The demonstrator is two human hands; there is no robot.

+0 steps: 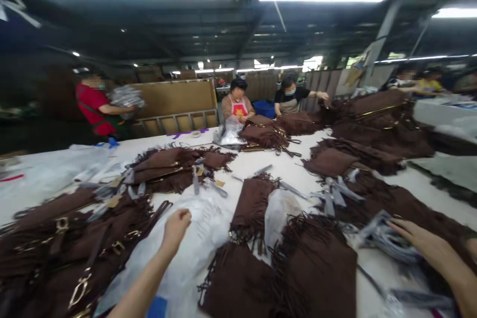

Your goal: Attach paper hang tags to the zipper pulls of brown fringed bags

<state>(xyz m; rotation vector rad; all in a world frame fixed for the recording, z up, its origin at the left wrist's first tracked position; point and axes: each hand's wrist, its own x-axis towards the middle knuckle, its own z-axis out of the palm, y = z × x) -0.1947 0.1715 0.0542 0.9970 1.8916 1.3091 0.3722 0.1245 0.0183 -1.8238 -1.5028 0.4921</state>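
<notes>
My left hand (pixel 177 227) is closed, fingertips pinched together, above a crumpled clear plastic bag (pixel 204 228); whatever lies between the fingers is too small to make out. On the right, my right hand (pixel 415 238) has its fingers over a coiled strap in clear plastic (pixel 387 238) and appears to grip it, though the thumb is hidden. Between my hands lie a brown fringed bag (pixel 316 268), a smaller brown fringed piece (pixel 253 201) and a white plastic wrapper (pixel 279 211).
Brown bags with gold buckles (pixel 78 248) pile up at left. More brown bags (pixel 380 119) are heaped at far right. Wrapped straps (pixel 335 194) and a tape roll (pixel 196 134) lie on the white table (pixel 294 161). Co-workers sit across; a person in red (pixel 91 102) carries plastic-wrapped items.
</notes>
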